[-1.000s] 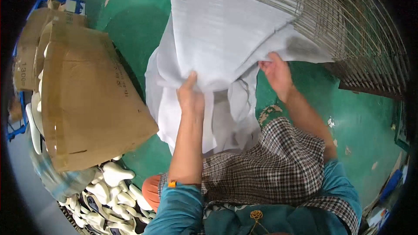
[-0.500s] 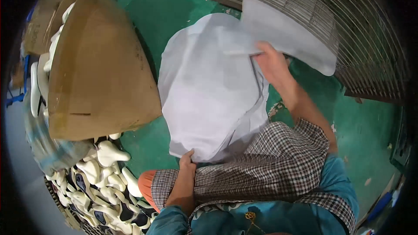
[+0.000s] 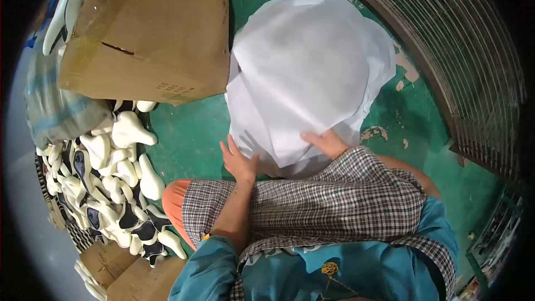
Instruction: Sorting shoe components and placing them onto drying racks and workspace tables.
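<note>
The left hand (image 3: 239, 164) is spread at the near edge of white sheets (image 3: 312, 61) piled on the green floor (image 3: 184, 139); whether the right hand (image 3: 331, 144) is clamped cannot be told. Seemingly light and limp, they are best gripped by an edge.

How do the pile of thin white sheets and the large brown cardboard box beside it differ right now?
Shape: the pile of thin white sheets has rounded, uneven edges; the large brown cardboard box has straighter edges and flat sides.
Colour: the pile is white; the box is brown with dark printed marks.
Contact: the left hand and right hand are at the pile's near side; neither touches the box.
Shared: both show against green floor.
</note>
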A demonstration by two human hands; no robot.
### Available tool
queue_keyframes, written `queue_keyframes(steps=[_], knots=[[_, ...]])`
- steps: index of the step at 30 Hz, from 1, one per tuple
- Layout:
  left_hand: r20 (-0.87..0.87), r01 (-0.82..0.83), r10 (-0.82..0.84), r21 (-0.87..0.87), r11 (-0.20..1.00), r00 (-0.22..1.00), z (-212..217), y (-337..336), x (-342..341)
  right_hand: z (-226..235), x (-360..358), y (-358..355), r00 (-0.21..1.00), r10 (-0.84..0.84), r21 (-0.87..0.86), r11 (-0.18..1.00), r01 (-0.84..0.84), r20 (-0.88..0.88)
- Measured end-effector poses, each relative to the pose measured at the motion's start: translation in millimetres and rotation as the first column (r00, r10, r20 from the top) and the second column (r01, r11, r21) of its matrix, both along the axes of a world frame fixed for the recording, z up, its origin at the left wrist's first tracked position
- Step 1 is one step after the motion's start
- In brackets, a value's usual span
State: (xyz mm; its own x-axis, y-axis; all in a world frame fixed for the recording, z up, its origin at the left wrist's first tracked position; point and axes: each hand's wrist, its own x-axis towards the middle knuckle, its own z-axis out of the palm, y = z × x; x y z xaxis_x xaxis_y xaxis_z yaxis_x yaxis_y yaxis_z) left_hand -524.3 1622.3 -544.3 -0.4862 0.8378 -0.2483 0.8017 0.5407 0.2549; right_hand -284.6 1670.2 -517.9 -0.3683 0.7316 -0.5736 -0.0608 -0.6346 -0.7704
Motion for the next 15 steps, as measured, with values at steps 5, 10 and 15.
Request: queue_keyframes(steps=[5,10,15], knots=[[0.6,-0.246,0.136,0.104,0.964,0.788,-43,17,-43,-79,12,-37,0.719,0.279,0.415,0.662,-0.624,0.637],[0.653,-0.22,0.371,-0.304,0.927,0.66,-57,51,-32,-111,77,14,0.765,0.608,-0.277,0.789,-0.549,0.215],[0.199,0.088,-0.067,-0.099,0.991,0.978,-60,83,-5,-155,190,12,0.806,-0.276,0.097,0.959,0.265,0.524]])
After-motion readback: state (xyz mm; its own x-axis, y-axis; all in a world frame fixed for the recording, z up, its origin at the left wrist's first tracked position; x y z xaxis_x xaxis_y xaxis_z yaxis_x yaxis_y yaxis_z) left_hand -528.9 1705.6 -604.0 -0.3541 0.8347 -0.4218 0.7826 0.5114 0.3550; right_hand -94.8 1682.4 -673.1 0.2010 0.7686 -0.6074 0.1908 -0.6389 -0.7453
